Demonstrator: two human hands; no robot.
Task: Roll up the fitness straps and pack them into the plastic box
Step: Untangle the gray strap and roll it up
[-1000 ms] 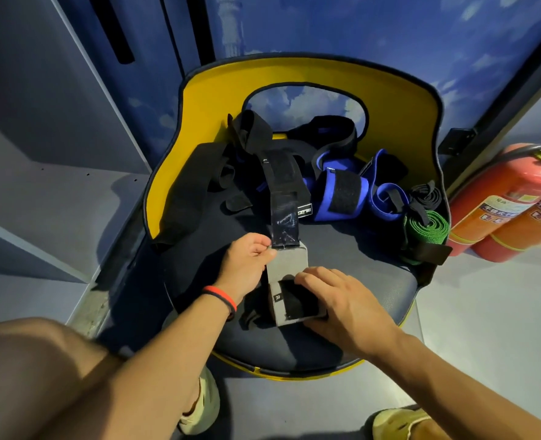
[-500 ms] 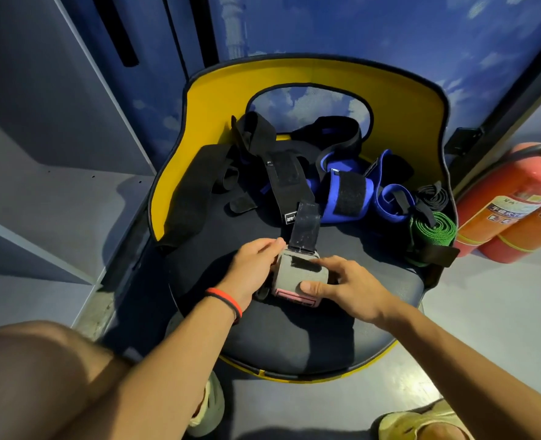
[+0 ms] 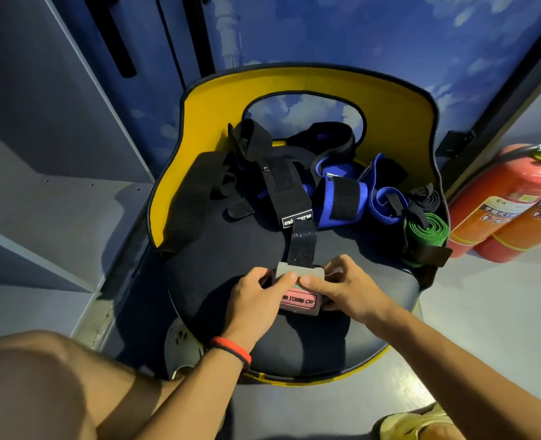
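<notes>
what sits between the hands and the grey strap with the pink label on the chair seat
Nothing visible does: the left hand and the right hand both grip the grey strap with the pink label. The plastic box is not in view.

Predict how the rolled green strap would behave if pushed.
The green strap is a woven coil, so it probably squashes softly and feels light. It lies near the seat edge; a push might roll it off. Its black tab sticks out, so it could unwind.
</notes>
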